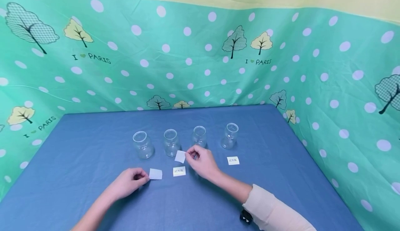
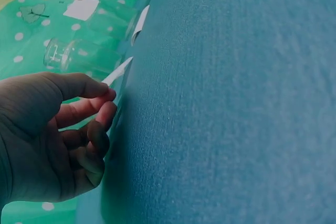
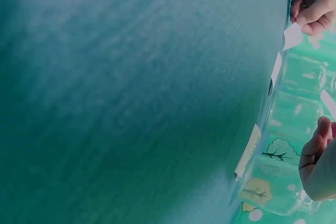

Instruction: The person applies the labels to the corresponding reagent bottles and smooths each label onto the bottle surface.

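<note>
Beyond the middle written label [image 1: 179, 171], which lies flat on the blue surface [image 1: 200, 206], four lidless glass jars [image 1: 171, 142] stand upright in a row, spaced apart, probably so that each can be reached without knocking its neighbour. Left hand [image 1: 128, 184], to the left of that label: grip clamped, thumb and forefinger together on the edge of a blank-faced paper slip [image 1: 156, 174], presumably to leave most of its face uncovered (whether a corner touches the surface, cannot tell). Right hand [image 1: 203, 163], right of the label and farther off: grip likewise clamped, a fingertip pinch at the side of a second paper slip [image 1: 180, 156], held up just beyond the label, likely to avoid creasing it. Well right of the label, another written label [image 1: 233, 160] lies writing upward, hence readable, near the rightmost jar [image 1: 230, 135].
</note>
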The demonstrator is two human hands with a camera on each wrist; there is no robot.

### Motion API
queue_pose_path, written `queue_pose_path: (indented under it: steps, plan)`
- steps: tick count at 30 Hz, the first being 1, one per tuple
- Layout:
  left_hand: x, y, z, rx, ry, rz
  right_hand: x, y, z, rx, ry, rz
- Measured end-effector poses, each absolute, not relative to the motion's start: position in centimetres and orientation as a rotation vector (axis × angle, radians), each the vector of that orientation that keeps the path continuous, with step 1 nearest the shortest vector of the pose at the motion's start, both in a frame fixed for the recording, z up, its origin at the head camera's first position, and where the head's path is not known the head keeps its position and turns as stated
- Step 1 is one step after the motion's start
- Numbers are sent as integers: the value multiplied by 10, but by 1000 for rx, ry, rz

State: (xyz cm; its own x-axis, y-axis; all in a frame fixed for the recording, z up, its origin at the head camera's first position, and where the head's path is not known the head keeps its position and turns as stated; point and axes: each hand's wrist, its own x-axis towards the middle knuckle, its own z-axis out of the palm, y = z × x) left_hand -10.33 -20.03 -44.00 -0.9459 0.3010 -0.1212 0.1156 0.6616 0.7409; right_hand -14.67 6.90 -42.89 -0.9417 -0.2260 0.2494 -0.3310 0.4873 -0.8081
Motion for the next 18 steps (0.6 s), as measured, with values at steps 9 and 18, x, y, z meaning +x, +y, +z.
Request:
queue_pose_path:
  steps: [9, 18]
  plan:
    - [-101, -200, -443, 301, 2712, 1065, -146, 70, -428, 512, -2613, 1469]
    - [-102, -200, -440, 268, 2760, 1009, -144, 70, -429, 530, -2598, 1464]
